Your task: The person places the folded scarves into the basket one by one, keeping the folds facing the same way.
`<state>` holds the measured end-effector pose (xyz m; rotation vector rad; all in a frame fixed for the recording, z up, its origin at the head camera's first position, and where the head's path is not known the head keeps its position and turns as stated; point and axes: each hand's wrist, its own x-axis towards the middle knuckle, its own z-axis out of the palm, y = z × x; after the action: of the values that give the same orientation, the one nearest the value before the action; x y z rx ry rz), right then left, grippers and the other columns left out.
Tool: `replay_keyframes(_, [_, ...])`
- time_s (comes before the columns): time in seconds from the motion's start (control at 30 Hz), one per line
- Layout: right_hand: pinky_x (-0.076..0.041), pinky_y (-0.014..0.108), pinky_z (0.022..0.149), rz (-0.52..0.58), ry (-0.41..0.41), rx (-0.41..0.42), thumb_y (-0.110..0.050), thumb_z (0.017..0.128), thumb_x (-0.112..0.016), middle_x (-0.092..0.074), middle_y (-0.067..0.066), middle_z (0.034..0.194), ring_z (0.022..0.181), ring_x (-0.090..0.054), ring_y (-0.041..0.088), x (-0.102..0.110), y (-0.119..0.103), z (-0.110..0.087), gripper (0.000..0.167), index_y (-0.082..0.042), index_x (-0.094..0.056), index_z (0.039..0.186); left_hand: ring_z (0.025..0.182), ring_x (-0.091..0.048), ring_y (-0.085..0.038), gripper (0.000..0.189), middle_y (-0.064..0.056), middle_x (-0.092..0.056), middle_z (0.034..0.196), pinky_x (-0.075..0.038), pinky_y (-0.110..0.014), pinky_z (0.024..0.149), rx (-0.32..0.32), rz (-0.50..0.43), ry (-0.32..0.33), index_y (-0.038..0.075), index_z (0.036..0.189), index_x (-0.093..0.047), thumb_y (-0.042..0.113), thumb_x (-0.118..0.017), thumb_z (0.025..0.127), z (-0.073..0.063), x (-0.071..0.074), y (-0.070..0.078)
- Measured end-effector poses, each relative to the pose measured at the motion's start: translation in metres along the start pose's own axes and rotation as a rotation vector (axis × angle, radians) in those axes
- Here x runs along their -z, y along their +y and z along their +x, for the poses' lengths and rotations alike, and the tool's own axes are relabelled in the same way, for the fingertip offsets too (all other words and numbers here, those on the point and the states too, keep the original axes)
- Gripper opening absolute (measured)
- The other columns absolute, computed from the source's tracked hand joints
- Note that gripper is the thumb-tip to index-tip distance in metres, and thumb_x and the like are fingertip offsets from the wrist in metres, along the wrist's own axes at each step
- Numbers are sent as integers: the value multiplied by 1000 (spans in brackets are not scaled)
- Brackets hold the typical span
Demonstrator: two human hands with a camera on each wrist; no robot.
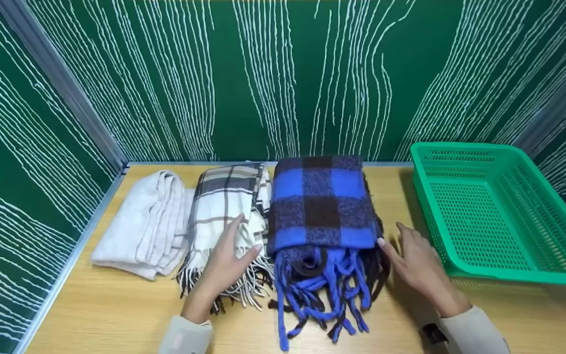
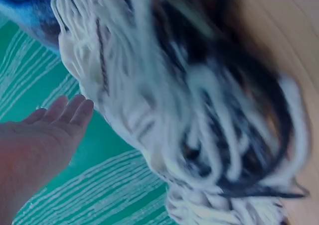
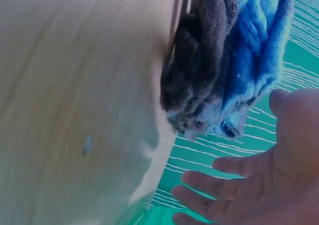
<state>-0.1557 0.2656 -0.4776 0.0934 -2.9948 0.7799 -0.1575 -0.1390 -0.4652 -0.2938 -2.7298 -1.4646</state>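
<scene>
Hands (image 1: pixel 226 265) (image 1: pixel 418 260) flanking blanket (image 1: pixel 321 211), head view showing checks (image 1: pixel 352 184), right wrist side folds (image 3: pixel 249 51)

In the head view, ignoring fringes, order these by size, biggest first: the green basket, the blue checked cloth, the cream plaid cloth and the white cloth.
Green basket
Blue checked cloth
Cream plaid cloth and white cloth, unranked: they look close, and the left hand covers part of the plaid one.

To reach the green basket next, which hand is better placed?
Likely the right hand: it's between the blue checked scarf and the green basket. The left hand is by the white plaid scarf, farther away.
</scene>
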Motion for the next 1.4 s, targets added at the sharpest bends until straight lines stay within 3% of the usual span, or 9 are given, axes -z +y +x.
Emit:
replay_keyframes(0.53, [-36,74,110,29,-17,-39,-50,111,-47,-40,44,152,137,-42,62,-4,-16,16,81,17,-32,155,151,-38,-44,76,-23,-39,164,-31,-61,123,5,-26,45,2,162,-34,29,-69,100,13,-43,24])
replay_keyframes(1.0, [-34,69,116,126,-73,-69,-50,112,-44,-37,45,154,142,-38,61,0,-26,28,83,18,-28,156,149,-39,-46,75,-29,-37,163,-32,-59,123,72,-111,48,-3,161,-33,28,-67,102,23,-60,31])
replay_keyframes(1.23, [-32,70,117,134,-142,-112,-59,109,-46,-30,45,158,145,-32,61,-1,-27,34,94,17,-21,159,149,-39,-46,72,-29,-42,160,-32,-59,122,67,-89,88,-5,157,-39,26,-69,99,26,-68,31])
replay_keyframes(1.4, [-30,69,119,161,-176,-132,-62,108,-44,-26,44,160,148,-30,60,-4,-27,35,98,16,-17,160,149,-39,-46,72,-29,-41,160,-32,-58,123,98,-91,88,-4,157,-40,27,-68,99,28,-69,34])
